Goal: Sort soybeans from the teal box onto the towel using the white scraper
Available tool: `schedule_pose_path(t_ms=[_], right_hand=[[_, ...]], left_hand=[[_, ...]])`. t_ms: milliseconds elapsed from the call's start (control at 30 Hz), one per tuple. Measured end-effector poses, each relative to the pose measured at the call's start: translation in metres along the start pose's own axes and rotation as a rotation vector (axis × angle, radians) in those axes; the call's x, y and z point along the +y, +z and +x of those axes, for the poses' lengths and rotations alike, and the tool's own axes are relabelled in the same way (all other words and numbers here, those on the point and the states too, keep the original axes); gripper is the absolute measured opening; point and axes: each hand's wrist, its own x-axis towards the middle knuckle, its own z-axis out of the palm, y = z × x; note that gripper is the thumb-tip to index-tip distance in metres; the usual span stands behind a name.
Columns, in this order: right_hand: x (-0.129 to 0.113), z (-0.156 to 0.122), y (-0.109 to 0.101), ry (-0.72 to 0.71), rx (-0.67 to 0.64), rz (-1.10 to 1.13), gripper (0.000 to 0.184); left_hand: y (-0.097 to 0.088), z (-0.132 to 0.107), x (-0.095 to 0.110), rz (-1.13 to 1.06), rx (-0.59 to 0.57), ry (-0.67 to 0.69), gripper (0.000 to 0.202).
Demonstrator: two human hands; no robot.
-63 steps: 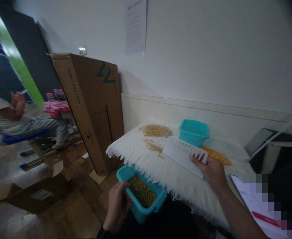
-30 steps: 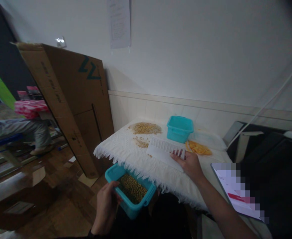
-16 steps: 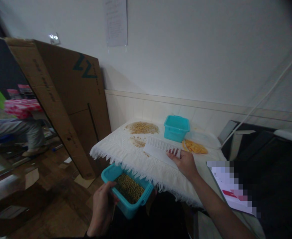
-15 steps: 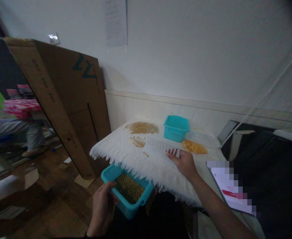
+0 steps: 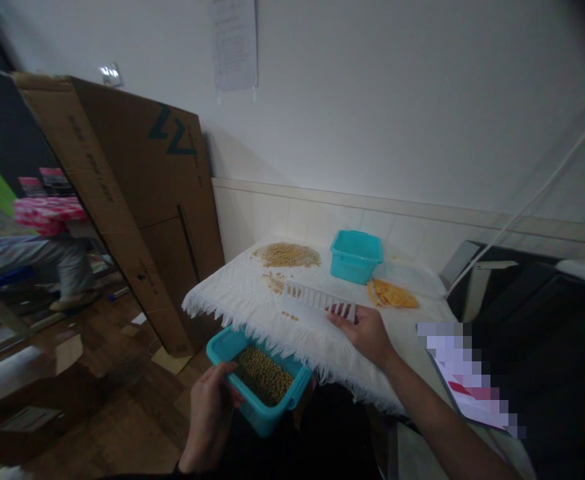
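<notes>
My left hand (image 5: 213, 400) is closed on the left rim of a teal plastic bin (image 5: 261, 417), thumb over the edge. Yellowish beans (image 5: 267, 377) lie inside this bin, which is tucked under the table's fringed front edge. My right hand (image 5: 365, 333) grips the right end of a white slotted plastic piece (image 5: 317, 298), held low over the white cloth (image 5: 237, 293). Fingers show through its slots. Loose beans lie by its left end, and a few more sit just in front of it. Farther back on the cloth is a heap of beans (image 5: 288, 255).
A second teal bin (image 5: 355, 257) stands at the back, with a crumpled yellow cloth (image 5: 392, 295) and a clear lid (image 5: 407, 277) beside it. A tall cardboard box (image 5: 147, 200) leans left of the table. Printed papers (image 5: 462, 373) lie at right. A seated person's leg (image 5: 67, 267) shows far left.
The white slotted piece has moved a little left and toward me over the cloth, in my right hand. My left hand keeps its hold on the bin. The whole view has shifted slightly.
</notes>
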Motion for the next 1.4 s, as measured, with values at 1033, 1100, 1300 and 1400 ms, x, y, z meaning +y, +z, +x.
schedule_pose_path(t_ms=[1033, 1100, 1300, 1400], right_hand=[[0.009, 0.009, -0.004, 0.024, 0.207, -0.157, 0.039], [0.008, 0.009, -0.004, 0.023, 0.205, -0.150, 0.039], [0.007, 0.010, -0.006, 0.022, 0.208, -0.125, 0.043], [0.008, 0.011, -0.008, 0.029, 0.268, -0.150, 0.042]], left_hand=[[0.001, -0.001, 0.003, 0.045, 0.023, -0.012, 0.025], [0.001, -0.001, 0.004, 0.037, 0.026, -0.012, 0.025], [0.003, -0.003, 0.006, 0.023, 0.031, -0.006, 0.025], [0.002, -0.002, 0.005, 0.020, 0.039, -0.001, 0.025]])
